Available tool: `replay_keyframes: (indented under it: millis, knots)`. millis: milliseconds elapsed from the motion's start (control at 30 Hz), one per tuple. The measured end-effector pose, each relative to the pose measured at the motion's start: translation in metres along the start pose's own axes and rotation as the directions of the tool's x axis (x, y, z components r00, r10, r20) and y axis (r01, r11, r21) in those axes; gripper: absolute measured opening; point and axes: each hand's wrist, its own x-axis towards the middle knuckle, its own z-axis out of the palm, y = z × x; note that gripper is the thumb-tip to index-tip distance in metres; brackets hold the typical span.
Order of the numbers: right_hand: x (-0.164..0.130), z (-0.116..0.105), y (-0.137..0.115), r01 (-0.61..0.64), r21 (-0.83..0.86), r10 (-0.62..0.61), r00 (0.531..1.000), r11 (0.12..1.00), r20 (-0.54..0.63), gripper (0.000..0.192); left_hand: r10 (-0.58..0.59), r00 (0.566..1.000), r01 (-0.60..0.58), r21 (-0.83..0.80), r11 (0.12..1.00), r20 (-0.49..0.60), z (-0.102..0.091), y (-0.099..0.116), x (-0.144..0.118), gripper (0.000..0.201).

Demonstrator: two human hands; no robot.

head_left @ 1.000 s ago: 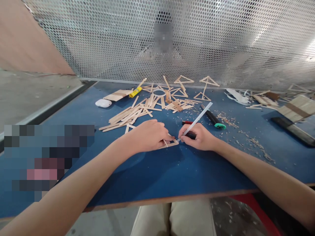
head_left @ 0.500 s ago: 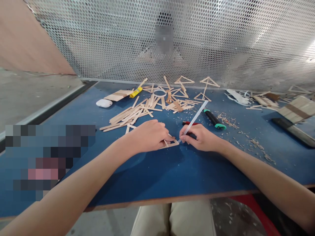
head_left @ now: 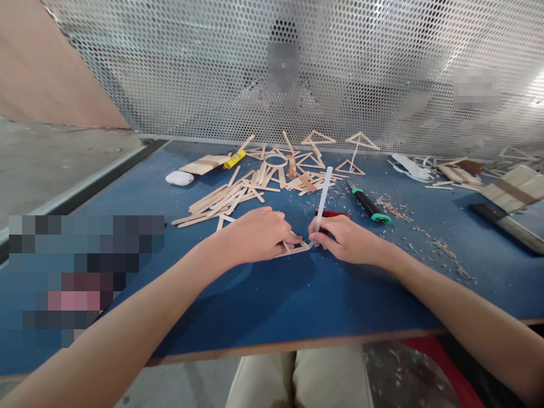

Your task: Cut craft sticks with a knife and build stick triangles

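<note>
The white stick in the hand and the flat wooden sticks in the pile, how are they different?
The white stick is pale and see-through; the wooden sticks are tan. The white stick is pinched in the right hand and tilts upward, its lower tip at a stick triangle under the left hand; the wooden sticks lie flat and loose on the blue table. Both are long and thin.

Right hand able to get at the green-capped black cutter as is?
Probably not yet: the right hand holds a glue stick. The cutter lies close beyond it, path bare.
</note>
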Motion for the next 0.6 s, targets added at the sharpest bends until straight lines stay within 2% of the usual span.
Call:
replay_keyframes:
  millis: [167, 400, 600]
  knots:
    - [-0.0001, 0.0009, -0.0034, -0.022, 0.001, 0.022, 1.0, 1.0, 0.013, 0.014, -0.01, 0.999, 0.01, 0.0, 1.0, 0.035, -0.0017, 0.0007, 0.0002, 0.034]
    - [-0.0016, 0.0035, -0.0064, -0.034, -0.084, 0.043, 0.993, 0.996, 0.108, 0.014, -0.01, 1.0, 0.01, -0.018, 1.0, 0.01, -0.0041, 0.0028, 0.0, 0.026]
    - [-0.0033, 0.0039, -0.0046, -0.005, -0.103, 0.016, 0.994, 0.995, 0.109, 0.014, -0.002, 1.0, 0.002, -0.026, 1.0, -0.006, -0.0034, 0.0025, 0.001, 0.024]
